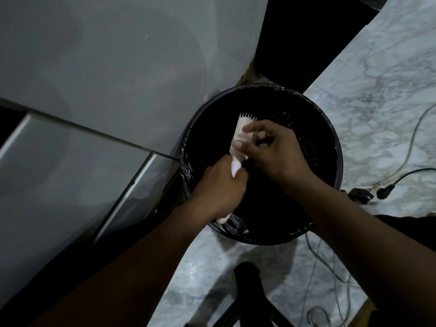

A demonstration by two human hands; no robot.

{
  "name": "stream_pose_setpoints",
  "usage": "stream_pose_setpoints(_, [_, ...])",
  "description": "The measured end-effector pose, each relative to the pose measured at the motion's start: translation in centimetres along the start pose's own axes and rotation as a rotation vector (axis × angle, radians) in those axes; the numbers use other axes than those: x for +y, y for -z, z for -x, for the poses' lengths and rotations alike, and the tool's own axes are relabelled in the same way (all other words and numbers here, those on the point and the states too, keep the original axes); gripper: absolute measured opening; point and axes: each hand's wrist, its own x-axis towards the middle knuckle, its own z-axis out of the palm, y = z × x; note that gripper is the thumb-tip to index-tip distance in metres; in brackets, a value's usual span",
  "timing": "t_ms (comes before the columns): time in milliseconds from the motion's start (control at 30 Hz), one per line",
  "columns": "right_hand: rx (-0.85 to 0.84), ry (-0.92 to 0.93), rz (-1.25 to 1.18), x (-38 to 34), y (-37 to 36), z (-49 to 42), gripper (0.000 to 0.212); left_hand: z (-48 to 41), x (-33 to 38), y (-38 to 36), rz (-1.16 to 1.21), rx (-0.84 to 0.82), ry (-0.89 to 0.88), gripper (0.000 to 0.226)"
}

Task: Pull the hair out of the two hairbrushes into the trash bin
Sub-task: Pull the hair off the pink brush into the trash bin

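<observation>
A pale pink hairbrush point(241, 128) is held over the round black trash bin point(330, 138), which is lined with a black bag. My left hand point(219, 187) grips the brush's handle from below. My right hand point(273, 147) is closed over the bristle side of the brush head, with the thumb and fingers pinching at the bristles. A little dark hair shows between those fingers. The brush tip and its top bristles stick out above my right hand. Only this one brush is in view.
The bin stands on a marble-patterned floor point(377, 90) beside a grey cabinet or appliance point(94, 67). Cables and plugs point(368, 192) lie on the floor at the right. A dark foot or object point(247, 274) is at the bottom centre.
</observation>
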Motion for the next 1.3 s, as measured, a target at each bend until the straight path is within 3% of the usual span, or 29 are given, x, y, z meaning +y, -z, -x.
stream_pose_setpoints(133, [0.094, -0.098, -0.062, 0.9, -0.5, 0.2, 0.043, 0.1, -0.3, -0.6, 0.010, -0.045, 0.002, 0.017])
stream_pose_setpoints(300, [0.165, 0.004, 0.149, 1.3, -0.3, 0.3, 0.021, 0.4, -0.3, -1.0, -0.056, -0.024, -0.021, 0.020])
stream_pose_setpoints(533, [0.288, 0.000, 0.242, 1.7, 0.1, -0.1, 0.034, 0.4, -0.1, -0.5, -0.075, -0.028, -0.034, 0.020])
stream_pose_setpoints(667, [0.414, -0.174, 0.109, 1.2, 1.3, -1.1, 0.050, 0.2, -0.6, 0.0, -0.150, 0.014, 0.044, 0.030])
stream_pose_setpoints(733, [0.376, -0.206, 0.164, 1.2, 1.7, -1.3, 0.051, 0.2, -0.7, 0.2, -0.180, 0.029, 0.061, 0.031])
stream_pose_setpoints(800, [0.245, -0.209, 0.277, 1.7, 1.4, -1.1, 0.021, 0.3, -0.6, 0.2, -0.194, 0.035, 0.065, 0.031])
stream_pose_setpoints(833, [0.156, -0.252, 0.333, 2.0, 1.2, -0.9, 0.022, 0.3, -0.6, 0.2, -0.200, 0.038, 0.065, 0.031])
stream_pose_setpoints(867, [0.084, -0.289, 0.362, 2.2, 1.0, -0.8, 0.046, 0.3, -0.5, 0.3, -0.204, 0.041, 0.066, 0.030])
stream_pose_setpoints(900, [0.056, -0.312, 0.347, 2.1, 0.8, -0.8, 0.057, 0.3, -0.5, 0.3, -0.207, 0.043, 0.066, 0.030])
stream_pose_setpoints(1000, [0.068, -0.319, 0.148, 0.9, 0.7, -0.9, 0.064, 0.3, -0.5, 0.2, -0.205, 0.029, 0.060, 0.030])
stream_pose_setpoints(1133, [-0.113, -0.239, -0.127, 0.0, 0.4, -0.3, 0.069, 0.2, -0.3, 0.0, -0.133, -0.032, 0.039, 0.029])
stream_pose_setpoints(1200, [-0.083, -0.217, -0.206, 0.2, 0.3, -0.1, 0.065, 0.2, -0.2, -0.1, -0.098, -0.042, 0.008, 0.024])
stream_pose_setpoints(1300, [0.076, -0.169, -0.211, 0.5, 0.4, -0.6, 0.040, 0.2, -0.1, -0.1, -0.069, -0.022, -0.042, 0.018])
